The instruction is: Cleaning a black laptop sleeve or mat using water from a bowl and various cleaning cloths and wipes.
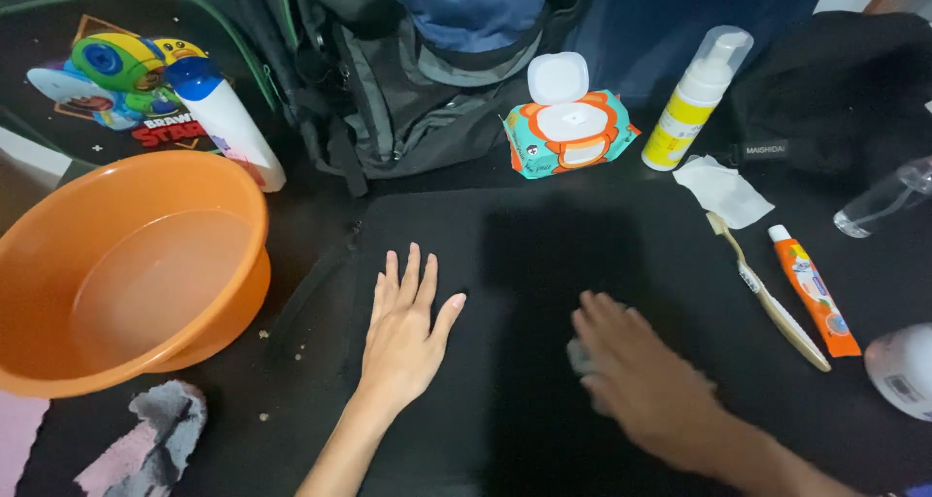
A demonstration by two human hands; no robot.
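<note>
Left hand (403,327) flat, fingers spread, palm down on black mat (544,245), right of orange basin (131,269), right hand (636,371) blurred, palm down, pressing a grey cloth (581,357) on the mat, grip unclear

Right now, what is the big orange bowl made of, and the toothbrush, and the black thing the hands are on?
The orange bowl looks like smooth plastic: even colour, soft sheen. The toothbrush has a pale tan handle, maybe bamboo or wood, though it could be plastic. The black surface under the left hand and right hand looks like matte fabric, with a zipper-like edge; the exact cloth is unclear.
</note>
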